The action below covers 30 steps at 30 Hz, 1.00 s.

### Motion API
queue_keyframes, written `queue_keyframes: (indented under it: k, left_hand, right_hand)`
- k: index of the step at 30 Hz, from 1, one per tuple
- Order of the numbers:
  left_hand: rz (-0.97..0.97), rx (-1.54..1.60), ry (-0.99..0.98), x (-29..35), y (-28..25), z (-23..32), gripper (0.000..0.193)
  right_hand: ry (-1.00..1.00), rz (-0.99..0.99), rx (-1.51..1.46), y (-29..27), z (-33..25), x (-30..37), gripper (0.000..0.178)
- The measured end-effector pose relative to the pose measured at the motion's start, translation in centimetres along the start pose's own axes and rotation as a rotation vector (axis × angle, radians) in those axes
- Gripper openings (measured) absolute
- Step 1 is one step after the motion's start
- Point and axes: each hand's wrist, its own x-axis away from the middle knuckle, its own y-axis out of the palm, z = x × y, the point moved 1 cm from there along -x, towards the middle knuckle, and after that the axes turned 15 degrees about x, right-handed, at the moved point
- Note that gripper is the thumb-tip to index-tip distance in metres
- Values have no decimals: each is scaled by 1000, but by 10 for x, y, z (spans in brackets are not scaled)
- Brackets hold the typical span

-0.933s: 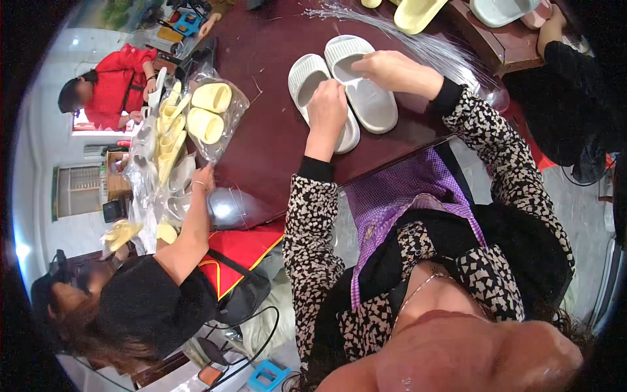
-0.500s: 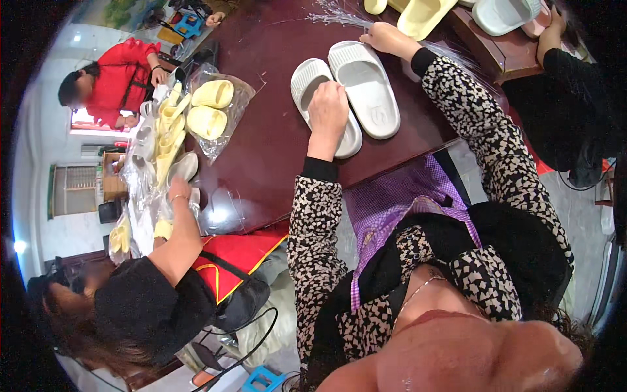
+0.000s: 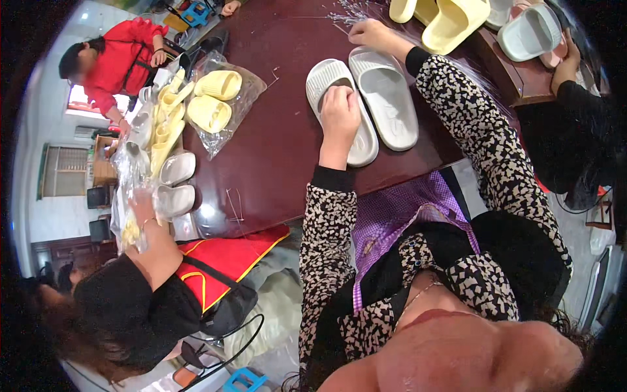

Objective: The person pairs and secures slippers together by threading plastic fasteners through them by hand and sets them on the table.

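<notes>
A pair of light grey slide slippers lies side by side on the dark red table, the left slipper (image 3: 362, 149) and the right slipper (image 3: 392, 111). My left hand (image 3: 339, 121) rests over the foot opening of the left slipper, fingers curled closed; whether something small is between them is hidden. Beyond the slippers, my right hand (image 3: 379, 38) reaches to a bunch of thin clear plastic strands (image 3: 356, 10). Its fingertips are bent together at the strands' near end.
Bagged yellow slippers (image 3: 212, 101) lie left on the table (image 3: 261, 176). More grey and yellow slippers (image 3: 171, 130) line the left edge, where two co-workers handle them. Yellow slides (image 3: 454, 26) lie far right; another person's hand (image 3: 567, 68) is beside a grey slipper (image 3: 530, 32).
The view has shifted, so the slippers sit farther right. My right hand has moved slightly left relative to the slippers, toward the strands. The left co-worker's hand has moved away from a grey slipper.
</notes>
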Motion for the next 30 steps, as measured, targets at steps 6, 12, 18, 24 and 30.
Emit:
queue_keyframes:
  k: [6, 12, 18, 24, 30]
  left_hand:
    - [29, 25, 54, 5, 0, 5, 4]
    - [17, 7, 81, 8, 12, 20, 4]
    - [-22, 2, 66, 7, 23, 27, 4]
    - [44, -18, 68, 5, 12, 32, 4]
    - [171, 143, 166, -3, 2, 30, 9]
  right_hand:
    - [53, -336, -297, -6, -55, -15, 20]
    - [139, -634, -161, -4, -68, -10, 16]
    - [147, -676, -267, 13, -69, -7, 14]
    - [-213, -616, -120, 10, -94, -14, 13]
    - [198, -382, -581, 13, -70, -18, 11]
